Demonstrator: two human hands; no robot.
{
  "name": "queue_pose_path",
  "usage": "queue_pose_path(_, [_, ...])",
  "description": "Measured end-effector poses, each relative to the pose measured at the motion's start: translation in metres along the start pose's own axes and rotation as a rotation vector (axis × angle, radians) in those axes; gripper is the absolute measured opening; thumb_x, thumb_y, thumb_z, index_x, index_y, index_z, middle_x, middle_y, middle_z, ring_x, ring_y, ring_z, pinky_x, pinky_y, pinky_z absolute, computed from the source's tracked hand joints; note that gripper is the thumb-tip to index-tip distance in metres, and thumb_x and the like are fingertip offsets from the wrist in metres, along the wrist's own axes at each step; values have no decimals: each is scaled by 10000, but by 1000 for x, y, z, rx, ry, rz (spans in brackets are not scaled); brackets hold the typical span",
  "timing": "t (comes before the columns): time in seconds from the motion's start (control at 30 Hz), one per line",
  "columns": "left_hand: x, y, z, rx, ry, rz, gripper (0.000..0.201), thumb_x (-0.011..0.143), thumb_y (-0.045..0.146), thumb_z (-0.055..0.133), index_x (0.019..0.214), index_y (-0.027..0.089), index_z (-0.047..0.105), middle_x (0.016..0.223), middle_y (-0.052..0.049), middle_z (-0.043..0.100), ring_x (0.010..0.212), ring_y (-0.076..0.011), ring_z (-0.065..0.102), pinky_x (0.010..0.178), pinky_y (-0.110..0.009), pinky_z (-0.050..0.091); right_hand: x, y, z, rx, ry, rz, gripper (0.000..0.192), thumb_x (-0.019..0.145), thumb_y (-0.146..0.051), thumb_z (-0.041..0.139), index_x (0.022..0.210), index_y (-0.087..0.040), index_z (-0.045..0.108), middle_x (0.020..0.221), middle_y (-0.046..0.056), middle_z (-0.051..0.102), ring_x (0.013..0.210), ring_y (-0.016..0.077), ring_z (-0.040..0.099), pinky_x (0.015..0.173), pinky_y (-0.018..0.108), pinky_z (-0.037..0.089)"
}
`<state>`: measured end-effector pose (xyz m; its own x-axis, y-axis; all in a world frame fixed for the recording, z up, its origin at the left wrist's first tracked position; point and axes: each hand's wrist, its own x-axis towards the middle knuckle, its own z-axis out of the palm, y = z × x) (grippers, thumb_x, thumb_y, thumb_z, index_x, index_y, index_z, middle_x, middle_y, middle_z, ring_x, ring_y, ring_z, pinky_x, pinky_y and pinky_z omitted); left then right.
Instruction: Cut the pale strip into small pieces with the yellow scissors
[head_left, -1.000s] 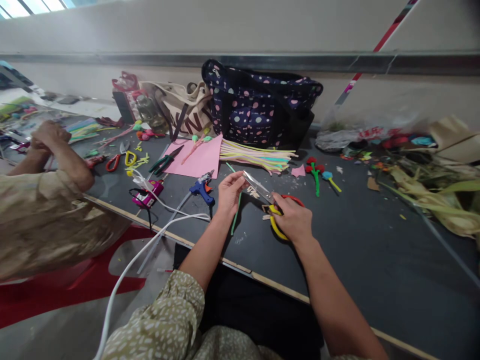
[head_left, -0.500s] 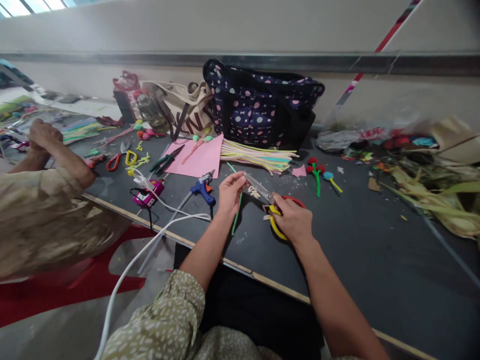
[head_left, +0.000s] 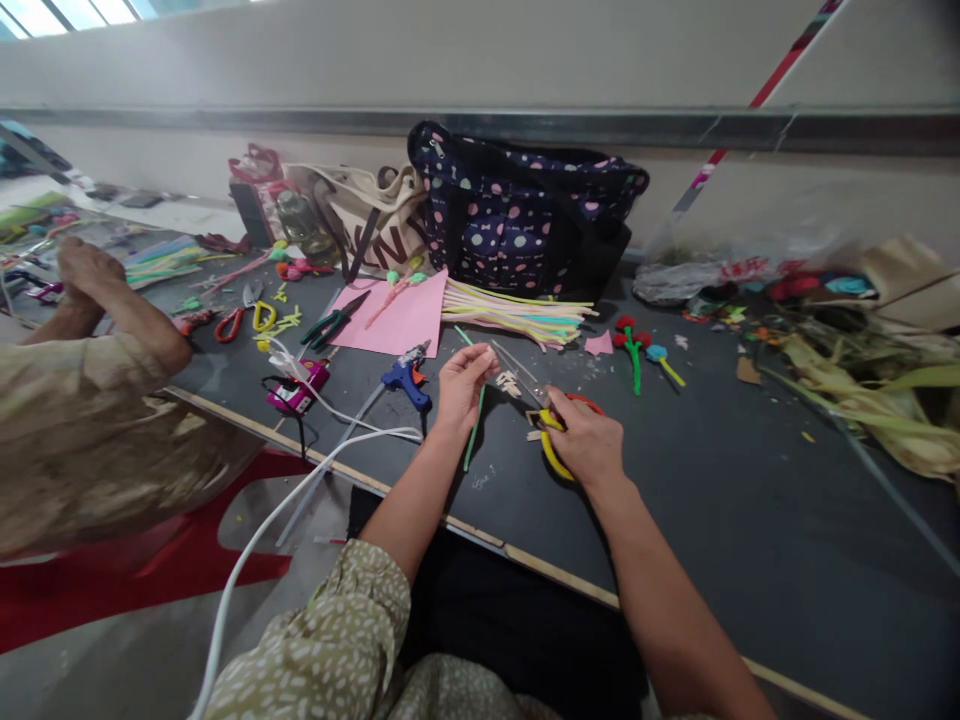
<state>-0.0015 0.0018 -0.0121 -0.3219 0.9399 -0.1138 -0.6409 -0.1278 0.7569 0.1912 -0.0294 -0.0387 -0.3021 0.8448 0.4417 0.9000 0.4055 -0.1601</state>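
Observation:
My right hand [head_left: 586,438] grips scissors with red and yellow handles [head_left: 555,452] on the dark table [head_left: 712,500]. Their metal blades [head_left: 517,372] point up and left toward my left hand [head_left: 463,385]. My left hand pinches a small pale piece at the blade tips, and a green pipe cleaner [head_left: 472,425] runs down under it. Small tan scraps [head_left: 511,383] lie between my hands.
A blue glue gun [head_left: 405,378], pink glue gun [head_left: 296,392] and white cable [head_left: 285,510] lie to the left. Pink paper [head_left: 397,318], a pipe cleaner bundle [head_left: 517,312] and a dotted bag [head_left: 525,215] sit behind. Another person's arm [head_left: 112,300] rests far left. Dried leaves [head_left: 870,380] are at right.
The scissor blades have tilted lower and closed toward my left hand's fingers. The other person's hand at far left shifted slightly.

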Motion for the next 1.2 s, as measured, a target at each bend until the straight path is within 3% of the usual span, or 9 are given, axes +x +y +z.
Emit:
queue_pose_path(0.2, [-1, 2, -1, -6, -16, -45, 346, 562, 210, 854, 855, 160, 678, 766, -2, 689, 645, -78, 630, 662, -223, 509, 5, -1, -8, 32, -44, 65, 468, 827, -353, 567, 1277, -227, 565, 992, 48, 696, 848, 173, 601, 634, 263, 353])
queue_pose_path(0.77, [3, 1, -5, -65, -54, -66, 366, 570, 219, 863, 873, 164, 666, 741, 23, 668, 615, -62, 616, 635, -200, 500, 3, 2, -5, 65, 1, -23, 351, 825, -318, 561, 1160, -249, 641, 881, 3, 684, 781, 135, 581, 635, 251, 314])
queue_pose_path(1.2, [1, 4, -1, -21, -49, -7, 316, 568, 233, 862, 815, 160, 679, 786, 5, 686, 648, -71, 616, 690, -225, 513, 3, 0, -5, 16, -5, 0, 343, 844, -302, 527, 1165, -259, 642, 877, 2, 681, 745, 132, 559, 618, 257, 294])
